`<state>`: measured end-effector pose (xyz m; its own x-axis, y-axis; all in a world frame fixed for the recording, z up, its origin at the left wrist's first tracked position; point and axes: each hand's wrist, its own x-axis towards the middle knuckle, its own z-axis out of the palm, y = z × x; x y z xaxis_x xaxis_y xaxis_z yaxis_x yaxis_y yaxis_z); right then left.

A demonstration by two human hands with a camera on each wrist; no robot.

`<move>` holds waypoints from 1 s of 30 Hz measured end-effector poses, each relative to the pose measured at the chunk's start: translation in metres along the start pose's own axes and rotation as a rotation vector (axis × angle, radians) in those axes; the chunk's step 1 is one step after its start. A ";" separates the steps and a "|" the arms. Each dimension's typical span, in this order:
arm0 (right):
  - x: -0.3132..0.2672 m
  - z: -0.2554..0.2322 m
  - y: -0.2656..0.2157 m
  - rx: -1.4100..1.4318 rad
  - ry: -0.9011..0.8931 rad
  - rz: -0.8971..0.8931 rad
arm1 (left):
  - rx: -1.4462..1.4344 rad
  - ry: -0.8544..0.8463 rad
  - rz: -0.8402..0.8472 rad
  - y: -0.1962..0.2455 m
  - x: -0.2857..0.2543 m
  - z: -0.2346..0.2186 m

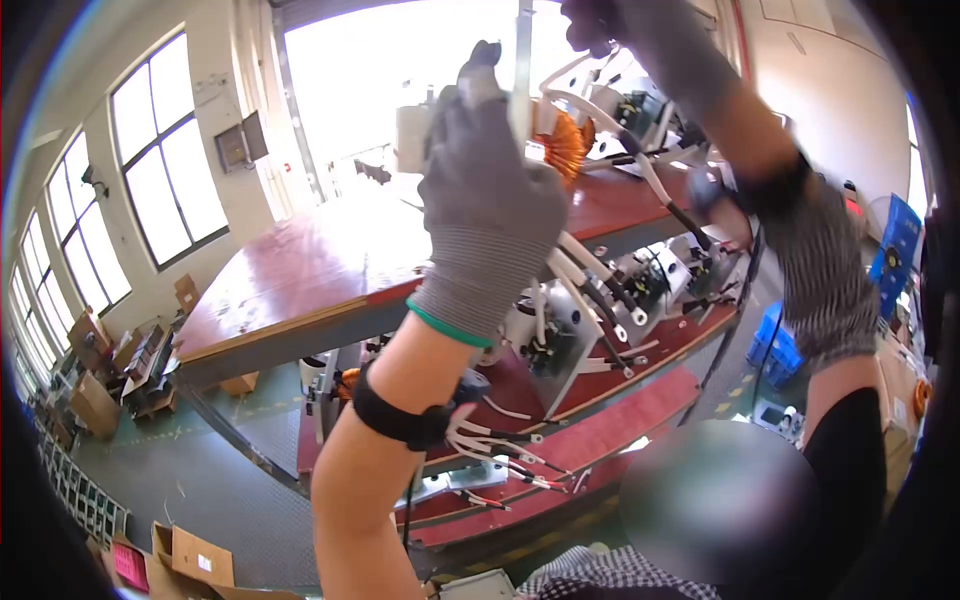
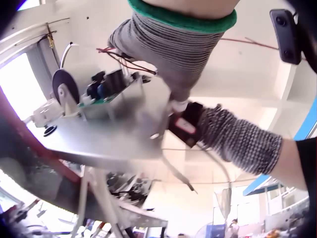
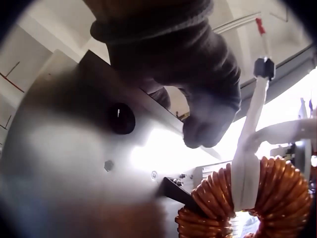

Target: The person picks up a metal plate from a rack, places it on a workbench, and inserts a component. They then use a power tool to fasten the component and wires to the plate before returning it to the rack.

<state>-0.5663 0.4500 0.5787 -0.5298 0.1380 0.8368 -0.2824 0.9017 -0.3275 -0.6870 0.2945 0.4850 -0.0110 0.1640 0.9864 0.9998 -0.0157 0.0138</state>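
Observation:
A metal plate [image 2: 94, 139] carries a black disc, a green board and wires in the left wrist view. My gloved left hand [image 1: 490, 190] [image 2: 171, 54] is raised in the head view; its fingers curl at the plate's edge, with the tips partly hidden. At the top of the head view is my gloved right hand [image 1: 625, 30]. Seen from the right wrist, the right hand [image 3: 173, 69] bends its fingers over the upper edge of the plate [image 3: 74, 153]. Beside the plate is a copper coil [image 3: 282, 198] with white-sleeved cable [image 3: 246, 173].
A red-brown table [image 1: 270, 280] spans the middle, with cabled assemblies [image 1: 560, 340] on the shelf below. Cardboard boxes [image 1: 200, 560] stand on the floor at left. Blue crates [image 1: 775, 345] are at right. A blurred round shape [image 1: 720, 500] covers the lower right.

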 end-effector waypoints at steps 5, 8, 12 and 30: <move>-0.211 0.111 -0.001 0.852 -0.313 0.396 | -0.055 0.097 -0.020 -0.001 0.000 0.008; -0.252 0.198 0.071 1.610 -0.149 0.978 | 0.043 0.053 0.005 -0.002 0.003 0.006; -0.236 0.183 0.099 1.864 0.270 0.464 | 0.029 -0.030 -0.149 -0.005 0.002 -0.002; -0.080 -0.010 0.133 0.791 0.310 0.553 | 0.048 -0.098 -0.140 0.002 0.062 0.080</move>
<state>-0.5529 0.5629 0.4725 -0.5475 0.6554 0.5203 -0.5687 0.1648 -0.8059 -0.6843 0.3833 0.5331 -0.1506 0.2566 0.9547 0.9883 0.0606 0.1396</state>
